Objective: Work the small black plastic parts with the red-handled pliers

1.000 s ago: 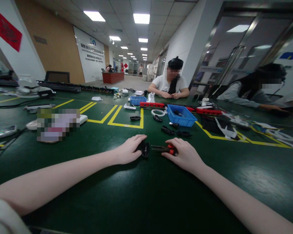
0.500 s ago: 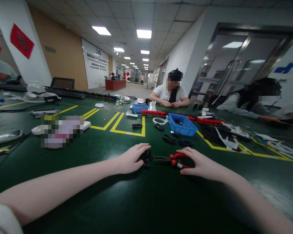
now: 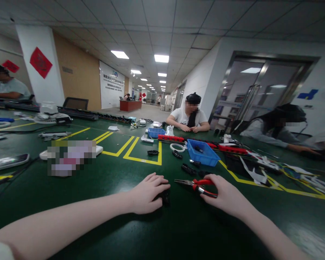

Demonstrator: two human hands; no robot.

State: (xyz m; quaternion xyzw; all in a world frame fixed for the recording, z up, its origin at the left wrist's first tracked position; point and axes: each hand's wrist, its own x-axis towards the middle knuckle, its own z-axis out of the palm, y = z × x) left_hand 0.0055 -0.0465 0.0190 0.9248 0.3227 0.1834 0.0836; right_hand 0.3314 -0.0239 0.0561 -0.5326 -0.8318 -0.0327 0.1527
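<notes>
My left hand [image 3: 148, 193] rests low over the green table [image 3: 111, 238], its fingers curved over a small black part [image 3: 165, 198] that is largely covered by them. To its right, my right hand [image 3: 224, 195] is closed around the handles of red and black pliers [image 3: 200, 186]. The pliers' thin jaws point left toward my left hand, with a gap between their tip and the black part. Several black parts [image 3: 188, 168] lie just beyond the pliers.
A blue bin [image 3: 202, 152] holds a black piece, with a white ring [image 3: 177, 147] beside it. Yellow tape [image 3: 143, 160] marks the table. A pixelated item [image 3: 70, 157] and a phone [image 3: 8, 162] lie left. A person [image 3: 189, 115] sits across; others sit at both sides.
The view has tilted up. My left hand's fingers have moved further over the black part, covering more of it. The pliers have turned, with their handles now lower to the right.
</notes>
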